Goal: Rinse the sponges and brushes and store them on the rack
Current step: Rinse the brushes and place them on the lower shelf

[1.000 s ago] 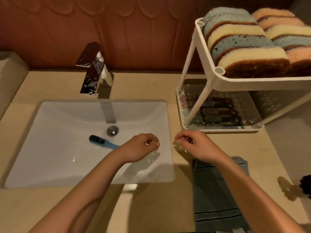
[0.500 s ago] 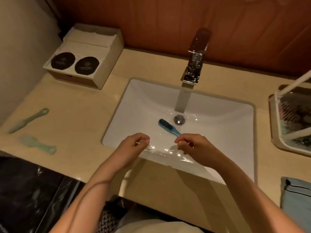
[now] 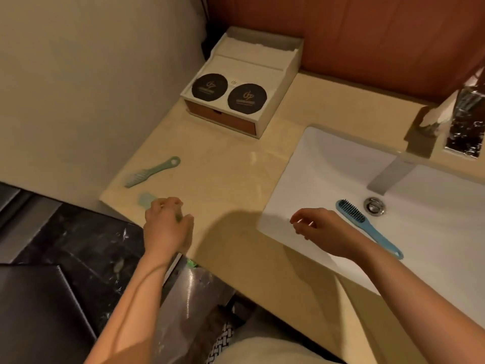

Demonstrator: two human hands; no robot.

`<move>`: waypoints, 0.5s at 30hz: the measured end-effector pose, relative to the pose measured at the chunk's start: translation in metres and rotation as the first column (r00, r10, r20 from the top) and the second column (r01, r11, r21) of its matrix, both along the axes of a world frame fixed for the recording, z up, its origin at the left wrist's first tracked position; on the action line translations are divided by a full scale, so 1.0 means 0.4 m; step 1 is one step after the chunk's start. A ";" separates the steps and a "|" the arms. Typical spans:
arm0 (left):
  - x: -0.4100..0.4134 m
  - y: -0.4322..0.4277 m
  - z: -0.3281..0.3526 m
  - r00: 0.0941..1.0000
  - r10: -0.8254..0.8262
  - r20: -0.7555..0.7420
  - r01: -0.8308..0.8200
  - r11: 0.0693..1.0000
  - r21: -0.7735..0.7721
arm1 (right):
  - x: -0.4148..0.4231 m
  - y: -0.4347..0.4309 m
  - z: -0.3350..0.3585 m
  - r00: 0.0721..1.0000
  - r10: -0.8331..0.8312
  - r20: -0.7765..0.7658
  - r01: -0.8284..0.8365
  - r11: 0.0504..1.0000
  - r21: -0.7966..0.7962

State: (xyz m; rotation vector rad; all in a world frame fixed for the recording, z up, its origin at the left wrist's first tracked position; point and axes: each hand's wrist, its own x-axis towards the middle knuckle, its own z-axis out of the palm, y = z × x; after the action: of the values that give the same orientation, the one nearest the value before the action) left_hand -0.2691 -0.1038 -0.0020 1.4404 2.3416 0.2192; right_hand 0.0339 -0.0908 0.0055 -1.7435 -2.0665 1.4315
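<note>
Left hand (image 3: 166, 227) at eight o'clock grips a pale green plastic brush (image 3: 145, 200) on the beige desk (image 3: 225, 179); blue plastic brush (image 3: 354, 216) at three o'clock.

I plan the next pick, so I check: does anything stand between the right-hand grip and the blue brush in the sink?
Nothing visible does. The blue brush lies bare on the sink floor, beside the right-hand grip; the drain is beyond it. The left-hand grip holds a green brush.

Bathroom: sink (image 3: 328, 164), faucet (image 3: 464, 122), vanity counter (image 3: 223, 174)
</note>
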 end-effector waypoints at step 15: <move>-0.163 0.095 -0.025 0.947 0.233 -0.220 -0.257 0.963 -0.086 | -0.127 0.057 -0.003 0.997 0.073 0.025 -0.073 0.997 0.000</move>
State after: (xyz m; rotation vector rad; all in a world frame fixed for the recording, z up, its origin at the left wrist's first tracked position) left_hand -0.3342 -0.0656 -0.0121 1.1651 2.6570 -0.0008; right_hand -0.0170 -0.0679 0.0041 -1.7112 -2.1652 1.4343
